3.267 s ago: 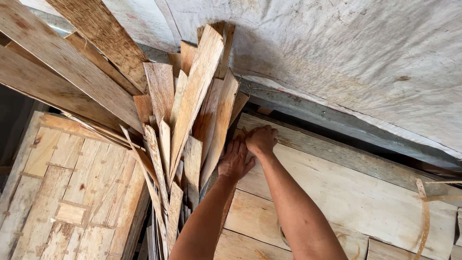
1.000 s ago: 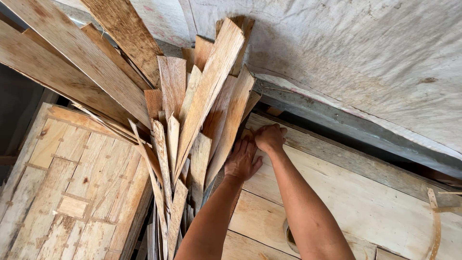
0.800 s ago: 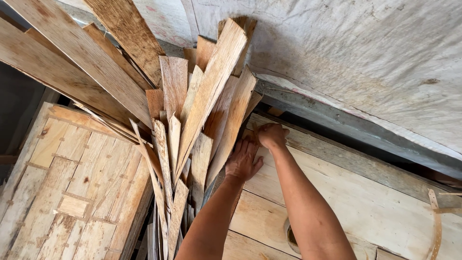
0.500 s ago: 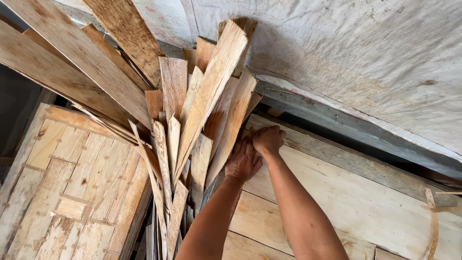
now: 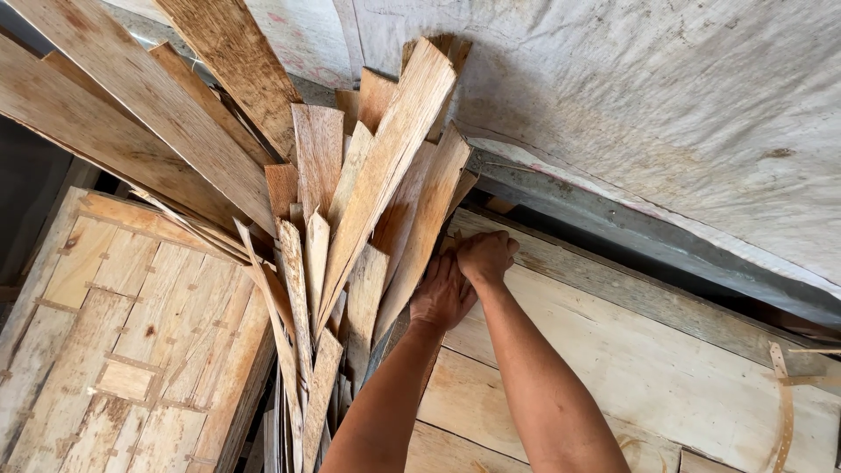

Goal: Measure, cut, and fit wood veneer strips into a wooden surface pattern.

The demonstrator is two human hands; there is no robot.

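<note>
both hands (image 5: 462, 278) pressed against leaning wood slats (image 5: 385, 201)

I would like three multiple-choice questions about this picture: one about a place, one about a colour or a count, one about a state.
1. Where are the two hands?
A. On the right edge of the bundle of thin pale wooden strips
B. On the grey tarpaulin
C. On the panel at far left

2. How many bare forearms reach up from the bottom edge?
A. One
B. Two
C. Three

3. How does the right hand look?
A. Flat and open
B. Curled into a fist
C. Out of view

Answers:
1 A: the left hand and right hand press against the bundle of thin pale wooden strips, above the flat pale wooden boards.
2 B: two forearms rise side by side.
3 B: its fingers are folded in at the strips' edge.
</note>
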